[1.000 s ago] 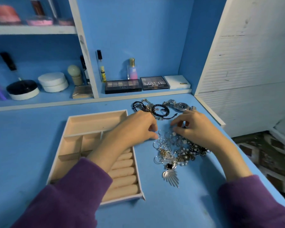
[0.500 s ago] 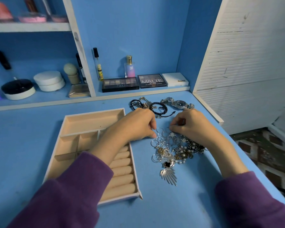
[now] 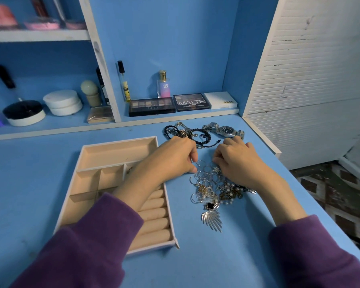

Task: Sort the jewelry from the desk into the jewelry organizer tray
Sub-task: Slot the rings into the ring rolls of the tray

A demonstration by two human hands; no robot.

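A tangled jewelry pile (image 3: 213, 189) of silver hoops, pearl pieces and a silver wing pendant (image 3: 212, 220) lies on the blue desk, right of the beige organizer tray (image 3: 116, 142). My left hand (image 3: 175, 157) reaches across the tray's right side, its curled fingertips pinching a thin hoop at the pile's top edge. My right hand (image 3: 240, 163) rests on the pile's upper right, fingers curled onto the hoops there. Black bracelets (image 3: 202, 136) and a silver watch (image 3: 224, 129) lie just behind both hands. The visible tray compartments and ring rolls hold nothing; my left arm hides some.
Eyeshadow palettes (image 3: 152, 106), a perfume bottle (image 3: 163, 84) and round white jars (image 3: 61, 101) stand on the low shelf behind the desk. A white slatted panel (image 3: 312, 80) borders the desk on the right. The desk edge drops off at the right to a patterned floor.
Both hands have stayed at the top of the pile, with the right fingertips edging a little towards the left hand. The view shifted slightly. The pile lies as before.
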